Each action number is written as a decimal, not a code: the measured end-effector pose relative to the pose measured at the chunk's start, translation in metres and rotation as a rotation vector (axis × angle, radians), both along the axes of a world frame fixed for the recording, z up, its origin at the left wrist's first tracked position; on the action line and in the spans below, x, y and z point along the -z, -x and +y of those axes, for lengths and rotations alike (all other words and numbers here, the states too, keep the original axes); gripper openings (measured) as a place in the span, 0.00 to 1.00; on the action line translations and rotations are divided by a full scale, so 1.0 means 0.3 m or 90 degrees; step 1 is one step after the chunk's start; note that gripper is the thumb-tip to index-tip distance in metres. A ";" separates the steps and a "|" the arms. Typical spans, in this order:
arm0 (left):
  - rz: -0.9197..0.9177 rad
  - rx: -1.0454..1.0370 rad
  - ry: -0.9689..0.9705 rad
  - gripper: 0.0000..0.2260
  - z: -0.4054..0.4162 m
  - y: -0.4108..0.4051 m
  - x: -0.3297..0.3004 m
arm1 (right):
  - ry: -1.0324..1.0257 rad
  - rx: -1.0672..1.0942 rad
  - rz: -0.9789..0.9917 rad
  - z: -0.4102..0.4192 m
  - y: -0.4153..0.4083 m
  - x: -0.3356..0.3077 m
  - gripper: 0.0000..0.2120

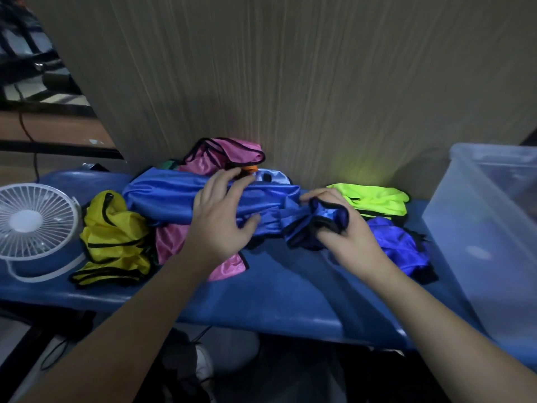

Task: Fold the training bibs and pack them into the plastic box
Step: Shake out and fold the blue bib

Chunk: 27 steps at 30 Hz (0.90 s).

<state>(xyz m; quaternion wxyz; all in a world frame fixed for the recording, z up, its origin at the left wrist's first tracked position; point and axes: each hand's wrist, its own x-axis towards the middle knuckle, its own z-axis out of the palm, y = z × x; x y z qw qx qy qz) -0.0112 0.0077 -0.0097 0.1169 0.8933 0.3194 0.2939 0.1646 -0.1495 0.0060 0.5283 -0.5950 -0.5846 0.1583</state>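
Note:
A blue bib with black trim lies bunched across the middle of the blue table. My left hand rests on it with fingers spread over the cloth. At the bib's right end, my right hand grips a gathered fold of it. Around it lie a yellow bib, a pink bib at the back, another pink one underneath, a neon green bib and a violet-blue bib. The clear plastic box stands at the right.
A small white desk fan stands at the table's left end. A wood-grain wall panel rises right behind the bibs. The table's front edge runs just below my forearms, with dark floor and shoes beneath.

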 end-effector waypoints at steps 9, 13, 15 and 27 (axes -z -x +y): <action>0.284 0.079 0.031 0.26 -0.095 -0.123 0.011 | -0.005 0.110 0.113 -0.140 -0.089 -0.007 0.09; 0.355 0.179 0.224 0.18 -0.161 -0.180 0.000 | -0.071 0.213 0.098 -0.176 -0.146 -0.014 0.15; 0.371 0.218 0.276 0.17 -0.197 -0.203 -0.016 | -0.085 0.269 0.103 -0.194 -0.171 -0.010 0.17; 0.392 0.426 0.674 0.29 -0.393 -0.238 0.061 | -0.063 0.292 0.063 -0.203 -0.176 -0.029 0.16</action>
